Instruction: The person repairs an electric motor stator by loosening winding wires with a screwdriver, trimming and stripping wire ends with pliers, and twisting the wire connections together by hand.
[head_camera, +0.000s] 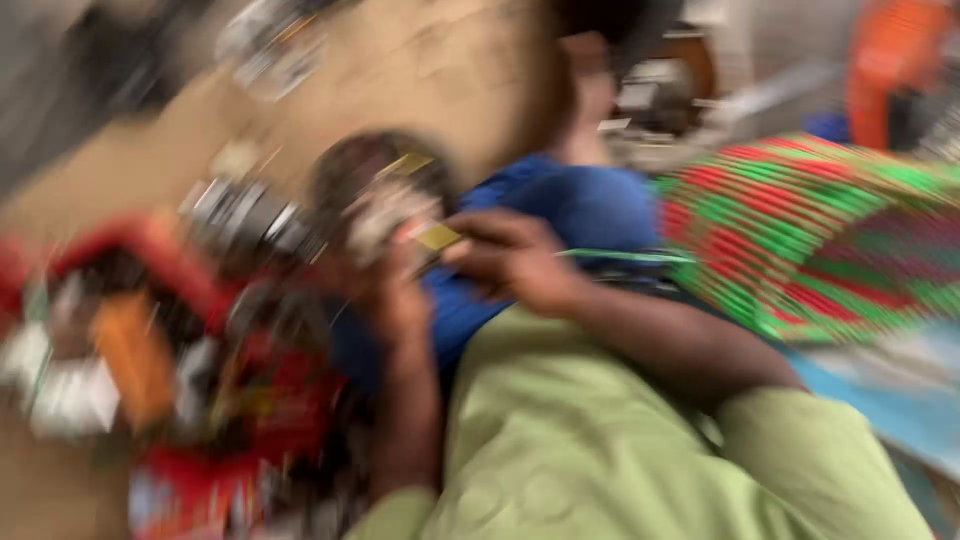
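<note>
View heavily motion-blurred; fine detail unreadable. Right hand (515, 262) sits at frame centre, fingers curled, its fingertips pinching a small yellow flat piece (437, 237) that projects to the left of the hand. Left hand (395, 295) rises just beside it, below and left of the yellow piece, against a dark roundish object (375, 190); whether it grips that object cannot be told. Both forearms emerge from light green sleeves (560, 440). Blue cloth (590, 205) lies behind the hands. A red tray of mixed parts (200, 380) lies to the left; a red-and-green woven item (810, 230) to the right.
</note>
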